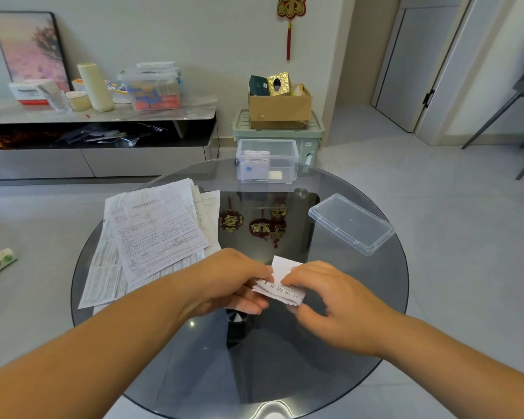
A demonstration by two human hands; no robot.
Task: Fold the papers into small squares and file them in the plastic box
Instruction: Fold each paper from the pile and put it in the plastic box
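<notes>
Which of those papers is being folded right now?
The small printed paper pinched between the left hand and right hand. The other sheets lie flat in a pile on the glass table; folded ones sit inside the plastic box.

Left hand (pixel 235 282) and right hand (pixel 333 300) meet, fingers (pixel 303 275) pinching.

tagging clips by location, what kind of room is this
Most likely a home living room: a low cabinet against the wall, a red hanging ornament, and a round glass table.
</notes>
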